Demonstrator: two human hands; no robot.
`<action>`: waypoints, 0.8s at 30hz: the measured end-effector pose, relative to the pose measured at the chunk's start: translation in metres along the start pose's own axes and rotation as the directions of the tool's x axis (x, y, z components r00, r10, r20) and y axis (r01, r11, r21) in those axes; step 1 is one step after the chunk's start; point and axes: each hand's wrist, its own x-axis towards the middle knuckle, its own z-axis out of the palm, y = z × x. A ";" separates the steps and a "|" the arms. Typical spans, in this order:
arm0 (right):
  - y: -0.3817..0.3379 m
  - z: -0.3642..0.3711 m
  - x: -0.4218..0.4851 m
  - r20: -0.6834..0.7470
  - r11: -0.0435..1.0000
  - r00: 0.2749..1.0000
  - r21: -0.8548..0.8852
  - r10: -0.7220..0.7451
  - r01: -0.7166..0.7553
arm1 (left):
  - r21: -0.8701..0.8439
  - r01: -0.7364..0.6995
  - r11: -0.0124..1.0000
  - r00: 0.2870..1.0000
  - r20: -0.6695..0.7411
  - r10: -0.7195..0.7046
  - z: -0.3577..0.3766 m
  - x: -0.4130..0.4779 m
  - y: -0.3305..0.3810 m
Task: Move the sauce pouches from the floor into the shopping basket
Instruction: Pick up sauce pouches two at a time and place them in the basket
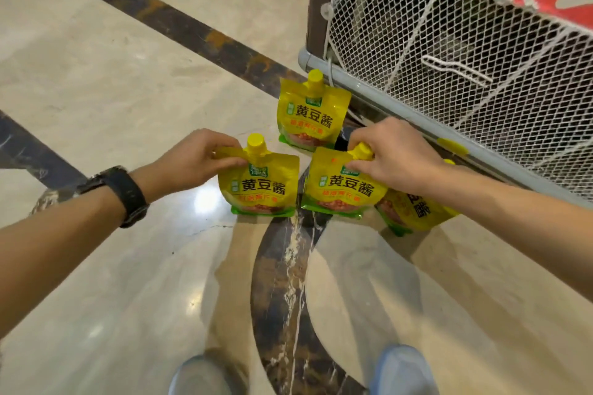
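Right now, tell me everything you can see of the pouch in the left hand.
The left pouch is a glossy yellow stand-up pack with a yellow screw cap, dark printed characters and a green base band. It stands upright on the marble floor; the left hand pinches its top edge beside the spout.

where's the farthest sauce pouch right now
Head view, centre: the farthest pouch stands on the floor by the mesh cart's lower corner, beyond the two held pouches.

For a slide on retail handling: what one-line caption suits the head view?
Left hand pinches one sauce pouch, right hand another, near the spouts; two more pouches wait on the floor.
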 end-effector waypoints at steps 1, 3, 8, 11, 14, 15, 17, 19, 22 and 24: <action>-0.002 0.001 0.001 -0.006 1.000 1.000 0.023 -0.004 0.004 | -0.122 0.036 0.992 0.998 -0.047 -0.042 0.004 -0.003 -0.004; -0.003 0.004 0.003 -0.023 0.994 0.999 0.103 0.024 -0.022 | -0.341 0.079 0.937 0.982 -0.136 -0.133 0.015 -0.008 -0.007; 0.016 0.020 0.001 0.011 0.770 0.946 0.578 0.325 -0.271 | -0.498 0.180 0.848 0.973 -0.034 -0.227 0.047 -0.010 -0.029; 0.017 0.036 -0.011 -0.026 0.663 0.907 0.692 0.420 -0.287 | -0.474 0.141 0.869 0.984 -0.032 -0.178 0.058 -0.006 -0.038; 0.014 0.050 -0.018 -0.088 0.649 0.884 0.713 0.460 -0.267 | -0.473 0.139 0.870 0.987 -0.005 -0.161 0.063 -0.003 -0.047; 0.016 0.054 -0.018 -0.098 0.632 0.875 0.730 0.474 -0.261 | -0.470 0.145 0.871 0.988 0.018 -0.155 0.064 -0.002 -0.050; 0.021 0.059 -0.016 -0.082 0.550 0.858 0.797 0.508 -0.249 | -0.474 0.158 0.866 0.987 0.048 -0.153 0.067 -0.002 -0.054; 0.025 0.064 -0.014 -0.006 0.405 0.844 0.879 0.536 -0.251 | -0.487 0.165 0.858 0.985 0.043 -0.164 0.067 -0.001 -0.054; 0.029 0.072 -0.013 0.070 0.341 0.847 0.896 0.527 -0.286 | -0.471 0.182 0.863 0.979 0.000 -0.206 0.066 0.000 -0.051; 0.030 0.075 -0.012 0.060 0.385 0.850 0.873 0.524 -0.299 | -0.488 0.187 0.852 0.974 -0.021 -0.226 0.066 0.002 -0.050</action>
